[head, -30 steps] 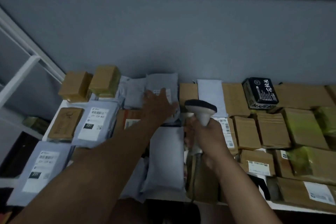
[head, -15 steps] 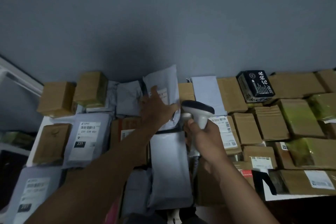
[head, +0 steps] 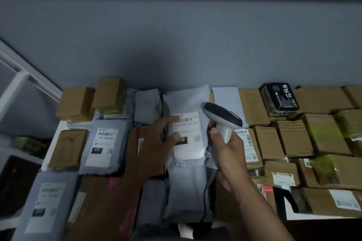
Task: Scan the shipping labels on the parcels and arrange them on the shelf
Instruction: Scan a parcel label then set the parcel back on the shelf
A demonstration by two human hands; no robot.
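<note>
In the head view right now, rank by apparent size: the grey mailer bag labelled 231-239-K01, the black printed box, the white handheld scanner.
1. Grey mailer bag labelled 231-239-K01
2. Black printed box and white handheld scanner look alike; the scanner is partly hidden in the right hand.

Shelf surface (head: 54, 139) packed edge to edge with parcels; bare strip only at 9 o'clock rim. Cardboard boxes (head: 293, 141) crowd 3 o'clock, touching. Black box (head: 279, 99) stands proud at 2 o'clock. Open air above the stacks toward grey wall (head: 176, 41), 12 o'clock. White frame (head: 17, 84) bars 10 o'clock.
</note>
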